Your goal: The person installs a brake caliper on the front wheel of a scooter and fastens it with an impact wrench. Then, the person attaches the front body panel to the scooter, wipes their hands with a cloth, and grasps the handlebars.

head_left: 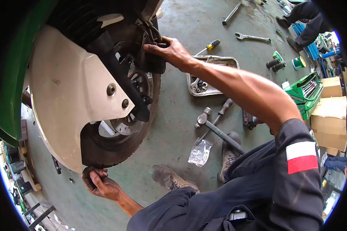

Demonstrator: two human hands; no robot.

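A motorcycle front wheel with a black tire (108, 150) stands behind a cream fender (65, 84), beside a dark fork leg (121, 77). At the top, my right hand (171, 53) is closed round a dark part (154, 63) beside the wheel, near some cables; its thumb lies across the front. My left hand (102, 184) is at the fender's lower tip, below the tire, with its fingers curled together. Whether anything small is between those fingers cannot be made out.
On the floor lie a metal tray (232, 61) with small parts, a hammer (219, 133), a screwdriver (213, 44), a wrench (253, 37) and a plastic bag (200, 153). A green toolbox (306, 94) and cardboard boxes (329, 115) stand right. Another person's legs (306, 25) show top right.
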